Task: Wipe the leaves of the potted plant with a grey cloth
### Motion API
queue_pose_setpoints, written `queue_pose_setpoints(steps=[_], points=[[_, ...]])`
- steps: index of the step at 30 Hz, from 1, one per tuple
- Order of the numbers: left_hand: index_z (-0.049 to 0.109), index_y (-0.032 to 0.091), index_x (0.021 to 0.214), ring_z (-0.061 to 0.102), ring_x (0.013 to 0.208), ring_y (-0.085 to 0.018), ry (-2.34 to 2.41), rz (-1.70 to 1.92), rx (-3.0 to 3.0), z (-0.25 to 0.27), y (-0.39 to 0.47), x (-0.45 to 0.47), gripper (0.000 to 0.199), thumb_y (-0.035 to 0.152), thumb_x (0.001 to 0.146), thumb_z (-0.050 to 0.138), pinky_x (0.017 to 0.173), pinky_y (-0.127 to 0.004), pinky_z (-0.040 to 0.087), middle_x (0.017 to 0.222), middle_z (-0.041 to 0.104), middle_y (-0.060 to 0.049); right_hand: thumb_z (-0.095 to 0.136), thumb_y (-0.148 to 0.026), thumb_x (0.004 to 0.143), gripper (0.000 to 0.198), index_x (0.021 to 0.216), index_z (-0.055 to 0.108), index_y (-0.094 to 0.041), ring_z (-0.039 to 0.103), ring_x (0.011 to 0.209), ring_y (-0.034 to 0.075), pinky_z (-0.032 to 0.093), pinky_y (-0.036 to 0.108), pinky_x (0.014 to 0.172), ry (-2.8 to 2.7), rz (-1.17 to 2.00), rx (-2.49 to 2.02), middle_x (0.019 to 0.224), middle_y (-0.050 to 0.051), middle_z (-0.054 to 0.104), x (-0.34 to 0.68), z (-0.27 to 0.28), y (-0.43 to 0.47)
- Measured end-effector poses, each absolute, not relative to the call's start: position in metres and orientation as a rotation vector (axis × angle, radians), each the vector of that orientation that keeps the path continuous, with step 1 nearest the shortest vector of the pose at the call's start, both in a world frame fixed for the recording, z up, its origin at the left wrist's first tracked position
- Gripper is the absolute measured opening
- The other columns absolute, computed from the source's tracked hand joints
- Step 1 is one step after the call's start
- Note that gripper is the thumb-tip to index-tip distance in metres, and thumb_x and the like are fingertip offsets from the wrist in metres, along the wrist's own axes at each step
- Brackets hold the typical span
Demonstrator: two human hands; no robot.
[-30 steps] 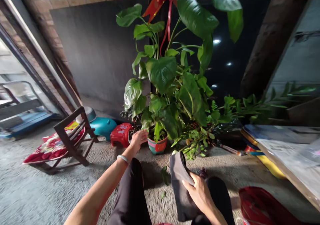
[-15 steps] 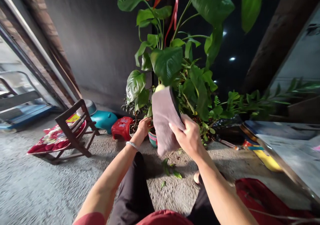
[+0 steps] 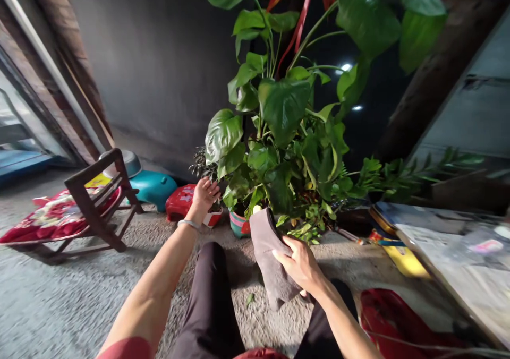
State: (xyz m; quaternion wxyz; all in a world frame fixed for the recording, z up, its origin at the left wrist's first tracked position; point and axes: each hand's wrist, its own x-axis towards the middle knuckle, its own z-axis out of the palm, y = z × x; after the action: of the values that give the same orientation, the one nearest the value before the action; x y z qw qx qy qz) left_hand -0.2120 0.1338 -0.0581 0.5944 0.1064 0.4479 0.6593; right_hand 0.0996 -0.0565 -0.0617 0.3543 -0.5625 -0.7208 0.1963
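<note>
My right hand [image 3: 299,263] is closed around a grey cloth [image 3: 271,258] that hangs in front of the plant, above the floor between my knees. A small pale-yellow tip [image 3: 257,208] shows at the cloth's upper edge; what it belongs to is hidden. My left hand [image 3: 206,194], with a bracelet at the wrist, is raised with its fingers loosely bent and nothing visible in them. It is nearest to the lower left leaves of the large green plant [image 3: 285,104]. Below those leaves stands a striped plant pot [image 3: 239,223].
On the left are a wooden chair [image 3: 99,189] with a floral cushion, a teal stool [image 3: 151,185] and a red stool [image 3: 181,201]. A low table [image 3: 450,247] stands at right, near a dark red cloth item [image 3: 398,316]. A dark panel [image 3: 159,72] is behind.
The grey cloth and my right hand have come down and nearer to me. My left hand has drawn away from the leaves to the left and its fingers have loosened. The view has shifted.
</note>
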Motion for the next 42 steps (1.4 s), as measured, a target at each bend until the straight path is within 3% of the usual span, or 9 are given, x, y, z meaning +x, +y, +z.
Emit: queue_pose_setpoints(steps=[8,13,21,25,27,30,32,37,42], points=[[0.068,0.020,0.081,0.064,0.071,-0.017,0.919,1.532,0.540,-0.041,0.159,-0.183,0.029,0.027,0.060,0.087,0.071,-0.029,0.052,0.078,0.071,-0.001,0.072,-0.040,0.086,0.019,0.084,0.076,-0.021,0.066,0.064,0.020,0.053,0.031,0.061,-1.620,0.267,-1.241,0.073,0.002,0.076,0.081,0.061,-0.061],[0.071,0.017,0.071,0.064,0.069,-0.017,0.942,1.525,0.720,-0.062,0.141,-0.166,0.036,0.036,0.047,0.090,0.066,-0.027,0.046,0.076,0.074,-0.003,0.080,-0.045,0.082,0.026,0.089,0.076,-0.020,0.068,0.070,0.022,0.053,0.035,0.067,-1.380,-0.038,-1.146,0.078,0.004,0.078,0.083,0.091,-0.044],[0.072,0.021,0.068,0.065,0.062,-0.021,0.872,1.461,0.692,-0.069,0.127,-0.114,0.024,0.031,0.057,0.091,0.065,-0.036,0.052,0.063,0.071,-0.003,0.077,-0.047,0.086,0.026,0.086,0.072,-0.022,0.066,0.069,0.022,0.053,0.036,0.068,-1.377,-0.226,-1.126,0.077,0.004,0.074,0.080,0.098,-0.036],[0.074,0.019,0.067,0.061,0.064,-0.019,0.826,1.491,0.722,-0.064,0.116,-0.097,0.024,0.028,0.058,0.094,0.065,-0.034,0.051,0.065,0.071,-0.003,0.067,-0.035,0.088,0.015,0.080,0.070,-0.022,0.068,0.072,0.025,0.057,0.038,0.069,-1.577,-0.373,-1.209,0.082,0.009,0.073,0.061,0.082,-0.001],[0.071,0.019,0.061,0.057,0.061,-0.017,0.834,1.523,0.731,-0.063,0.111,-0.098,0.025,0.026,0.057,0.094,0.062,-0.032,0.048,0.061,0.067,-0.001,0.066,-0.025,0.085,0.010,0.086,0.075,-0.020,0.072,0.077,0.027,0.061,0.039,0.073,-1.878,-0.273,-1.313,0.088,0.012,0.077,0.054,0.063,0.008],[0.065,0.019,0.054,0.052,0.055,-0.014,0.872,1.570,0.702,-0.067,0.109,-0.111,0.029,0.026,0.057,0.093,0.056,-0.029,0.046,0.054,0.060,0.001,0.069,-0.018,0.079,0.027,0.102,0.082,-0.019,0.079,0.095,0.030,0.065,0.042,0.089,-2.152,0.001,-1.343,0.104,0.013,0.083,0.059,0.033,-0.005],[0.064,0.018,0.056,0.053,0.053,-0.014,0.892,1.578,0.668,-0.067,0.113,-0.128,0.030,0.027,0.057,0.092,0.054,-0.028,0.046,0.053,0.061,0.001,0.070,-0.020,0.080,0.031,0.109,0.083,-0.019,0.079,0.104,0.030,0.064,0.041,0.097,-2.122,0.129,-1.303,0.111,0.013,0.084,0.072,0.024,-0.025],[0.069,0.017,0.071,0.066,0.064,-0.017,0.954,1.633,0.461,-0.043,0.133,-0.178,0.022,0.017,0.058,0.086,0.060,-0.030,0.059,0.070,0.072,-0.002,0.067,-0.031,0.084,0.026,0.102,0.084,-0.021,0.082,0.096,0.030,0.067,0.039,0.088,-1.965,0.226,-1.331,0.103,0.012,0.085,0.110,0.018,-0.067],[0.070,0.016,0.074,0.067,0.067,-0.016,1.049,1.714,0.532,-0.009,0.134,-0.198,0.018,0.015,0.063,0.084,0.066,-0.029,0.060,0.071,0.070,-0.001,0.068,-0.041,0.079,0.034,0.099,0.086,-0.020,0.082,0.102,0.039,0.067,0.054,0.097,-1.806,0.213,-1.606,0.110,0.017,0.085,0.139,-0.017,-0.087]])
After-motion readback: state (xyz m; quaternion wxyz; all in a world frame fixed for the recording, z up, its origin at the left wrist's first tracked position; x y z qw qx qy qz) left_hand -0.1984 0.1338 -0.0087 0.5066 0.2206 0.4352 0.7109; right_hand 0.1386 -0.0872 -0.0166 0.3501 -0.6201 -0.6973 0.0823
